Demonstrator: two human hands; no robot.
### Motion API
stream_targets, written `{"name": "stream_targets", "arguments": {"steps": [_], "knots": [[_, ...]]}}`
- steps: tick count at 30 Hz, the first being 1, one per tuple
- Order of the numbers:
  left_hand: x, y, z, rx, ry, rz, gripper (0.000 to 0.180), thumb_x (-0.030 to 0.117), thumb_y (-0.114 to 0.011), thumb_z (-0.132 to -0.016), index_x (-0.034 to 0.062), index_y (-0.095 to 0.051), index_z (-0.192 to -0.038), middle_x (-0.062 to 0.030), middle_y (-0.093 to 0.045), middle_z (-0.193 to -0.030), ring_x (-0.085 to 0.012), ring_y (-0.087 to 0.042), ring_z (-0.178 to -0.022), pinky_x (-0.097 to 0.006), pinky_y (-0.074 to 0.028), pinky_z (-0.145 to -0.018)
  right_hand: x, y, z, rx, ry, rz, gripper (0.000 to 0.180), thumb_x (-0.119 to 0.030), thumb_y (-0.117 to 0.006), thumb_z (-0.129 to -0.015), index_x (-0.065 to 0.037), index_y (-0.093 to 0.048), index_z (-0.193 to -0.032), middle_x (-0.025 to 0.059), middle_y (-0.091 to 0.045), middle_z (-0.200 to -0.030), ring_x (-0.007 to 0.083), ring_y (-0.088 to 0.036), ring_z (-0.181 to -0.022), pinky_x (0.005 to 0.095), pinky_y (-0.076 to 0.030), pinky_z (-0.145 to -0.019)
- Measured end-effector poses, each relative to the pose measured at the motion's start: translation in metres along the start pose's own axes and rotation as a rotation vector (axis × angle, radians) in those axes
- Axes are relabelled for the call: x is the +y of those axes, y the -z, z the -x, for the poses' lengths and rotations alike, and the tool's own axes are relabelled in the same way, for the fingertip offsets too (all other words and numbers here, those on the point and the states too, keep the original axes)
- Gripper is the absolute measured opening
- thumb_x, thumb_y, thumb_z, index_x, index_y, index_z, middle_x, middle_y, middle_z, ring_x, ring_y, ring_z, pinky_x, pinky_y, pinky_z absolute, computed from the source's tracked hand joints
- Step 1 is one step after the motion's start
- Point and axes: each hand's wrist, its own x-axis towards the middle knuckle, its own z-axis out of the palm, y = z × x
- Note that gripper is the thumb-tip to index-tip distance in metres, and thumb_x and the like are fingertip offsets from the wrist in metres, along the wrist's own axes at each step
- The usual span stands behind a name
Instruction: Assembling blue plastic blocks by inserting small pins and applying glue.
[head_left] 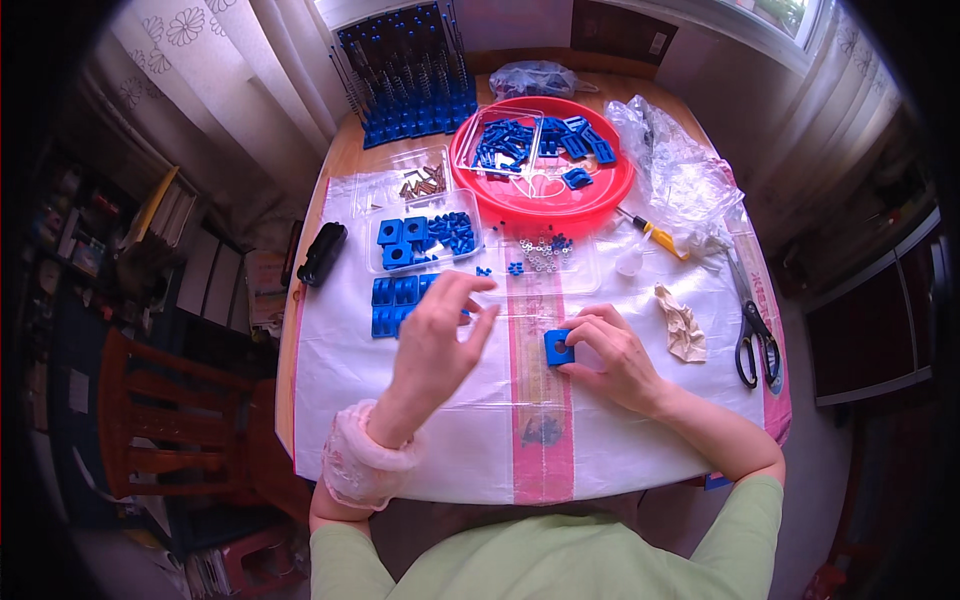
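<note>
Right hand (612, 352) pinched on a blue block (559, 347) with a round hole, held down on the white sheet (340, 400) near the middle of the tabletop (345, 150), toward the near edge. Left hand (440, 335) raised just left of it, fingers curled loosely together; whether they hold a small part cannot be told. Beside the left hand, a group of like blocks (392, 303) lies in rows on the sheet, apparently finished pieces, so some work looks done. Beyond, a clear tray (425, 240) with more blue parts, a shallow tray of small nuts (545, 255), another of brown screws (425, 183). At the far edge a red basin (545, 200) still holds many blue pieces, so much seems left. A rack of springs (410, 75) stands at the far left corner. Toward the right edge: screwdriver (655, 235), crumpled rag (683, 322), scissors (755, 345).
</note>
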Motion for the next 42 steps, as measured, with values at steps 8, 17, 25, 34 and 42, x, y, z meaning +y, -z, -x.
{"name": "stream_targets", "arguments": {"steps": [8,17,25,34,42], "knots": [[-0.054,0.034,-0.010,0.011,0.116,-0.458,0.014,0.007,-0.071,-0.083,0.0051,-0.071,-0.097,-0.0111,-0.068,-0.095,-0.0241,-0.066,-0.080,-0.035,-0.052,-0.072,-0.002,-0.002,-0.003,-0.007,-0.019,0.013,0.033,-0.009,-0.080,-0.069,-0.006,-0.057,-0.093,0.0068,-0.065,-0.113,0.0304,-0.054,-0.110,0.0407,-0.046,-0.094],[-0.067,0.023,-0.012,-0.280,-0.172,-0.435,0.036,0.010,-0.079,-0.072,0.0039,-0.068,-0.105,-0.0098,-0.068,-0.101,-0.0269,-0.057,-0.099,-0.036,-0.048,-0.089,-0.003,-0.002,-0.003,0.007,-0.053,-0.002,0.037,-0.007,-0.080,-0.069,-0.005,-0.055,-0.096,0.0087,-0.063,-0.115,0.0317,-0.053,-0.112,0.0413,-0.045,-0.095],[-0.064,0.019,-0.009,-0.336,-0.144,-0.413,0.050,0.009,-0.081,-0.071,0.0032,-0.060,-0.116,-0.0098,-0.065,-0.104,-0.0271,-0.055,-0.099,-0.036,-0.046,-0.092,-0.002,0.000,-0.002,0.044,-0.108,-0.101,0.044,-0.010,-0.081,-0.070,-0.004,-0.055,-0.105,0.0106,-0.062,-0.112,0.0314,-0.053,-0.110,0.0404,-0.046,-0.094],[-0.043,0.011,-0.007,-0.425,-0.197,-0.244,0.059,0.007,-0.081,-0.069,0.0041,-0.052,-0.120,-0.0096,-0.060,-0.102,-0.0268,-0.055,-0.099,-0.036,-0.046,-0.092,0.002,0.001,0.002,0.265,-0.072,-0.193,0.040,-0.004,-0.078,-0.075,-0.004,-0.058,-0.109,0.0098,-0.063,-0.110,0.0259,-0.057,-0.105,0.0350,-0.050,-0.082],[-0.041,0.004,-0.002,-0.474,-0.271,-0.321,0.051,0.008,-0.079,-0.070,0.0055,-0.055,-0.116,-0.0097,-0.060,-0.103,-0.0277,-0.055,-0.099,-0.036,-0.045,-0.091,-0.003,0.011,-0.001,0.425,0.011,-0.222,0.027,0.004,-0.070,-0.079,-0.004,-0.059,-0.103,0.0083,-0.067,-0.101,0.0216,-0.061,-0.094,0.0313,-0.047,-0.072]]}}
